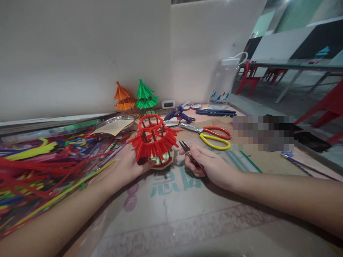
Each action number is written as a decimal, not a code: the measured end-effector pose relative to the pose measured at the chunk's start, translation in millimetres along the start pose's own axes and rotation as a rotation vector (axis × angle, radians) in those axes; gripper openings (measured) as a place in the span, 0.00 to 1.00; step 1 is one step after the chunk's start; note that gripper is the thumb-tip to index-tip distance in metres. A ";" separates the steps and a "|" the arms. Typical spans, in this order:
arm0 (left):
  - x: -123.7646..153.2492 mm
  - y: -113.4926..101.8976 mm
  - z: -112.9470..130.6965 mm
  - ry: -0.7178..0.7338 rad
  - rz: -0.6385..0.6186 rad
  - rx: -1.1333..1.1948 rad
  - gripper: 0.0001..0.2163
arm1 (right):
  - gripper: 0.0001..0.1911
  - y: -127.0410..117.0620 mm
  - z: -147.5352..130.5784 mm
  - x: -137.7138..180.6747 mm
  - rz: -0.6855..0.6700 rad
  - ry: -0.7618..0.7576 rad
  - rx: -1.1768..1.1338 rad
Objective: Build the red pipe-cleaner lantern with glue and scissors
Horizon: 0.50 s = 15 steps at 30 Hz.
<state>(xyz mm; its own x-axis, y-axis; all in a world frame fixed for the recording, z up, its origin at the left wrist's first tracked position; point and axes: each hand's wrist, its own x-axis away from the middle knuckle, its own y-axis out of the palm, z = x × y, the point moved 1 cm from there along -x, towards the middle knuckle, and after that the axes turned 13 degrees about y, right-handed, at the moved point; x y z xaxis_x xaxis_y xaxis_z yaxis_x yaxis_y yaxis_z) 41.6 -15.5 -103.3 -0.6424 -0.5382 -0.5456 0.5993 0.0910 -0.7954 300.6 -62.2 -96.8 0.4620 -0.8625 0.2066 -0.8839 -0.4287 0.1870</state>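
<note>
My left hand (130,166) is closed on the lower part of a red pipe-cleaner pavilion model (155,142). The model has an open ring on top, thin brown posts, a skirt of red strips and a pale base; it appears held just above the cardboard. Most of my left fingers are hidden behind it. Right of it, my right hand (202,160) is wrapped round a small pointed metal tool (185,147). Its two dark tips are spread apart and point toward the model without touching it. Whether it is tweezers or small snips, I cannot tell.
Pipe cleaners (34,175) are heaped at left, near a shiny tray (120,123). Behind stand orange (123,96) and green (146,94) roofed models, a glue gun (179,115), scissors (214,136), blue-handled pliers (215,112) and a water bottle (223,84). Cardboard (166,217) covers the table.
</note>
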 end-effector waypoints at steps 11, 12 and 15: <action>2.8 1.4 -4.3 -0.052 0.051 -0.034 0.20 | 0.20 -0.5 -1.7 1.3 0.039 0.004 0.140; 3.7 1.0 -4.1 -0.056 0.051 -0.032 0.20 | 0.22 0.1 -1.8 1.9 0.040 -0.008 0.157; 8.4 1.0 -5.6 -0.091 0.039 -0.046 0.20 | 0.23 1.3 -0.7 3.7 0.035 -0.038 0.148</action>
<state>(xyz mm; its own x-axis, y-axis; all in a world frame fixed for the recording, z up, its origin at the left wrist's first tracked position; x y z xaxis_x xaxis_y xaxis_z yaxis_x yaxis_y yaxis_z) 34.1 -15.3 -110.1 -0.5720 -0.6071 -0.5515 0.5988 0.1505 -0.7867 301.2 -65.8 -95.1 0.4300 -0.8860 0.1734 -0.9018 -0.4306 0.0365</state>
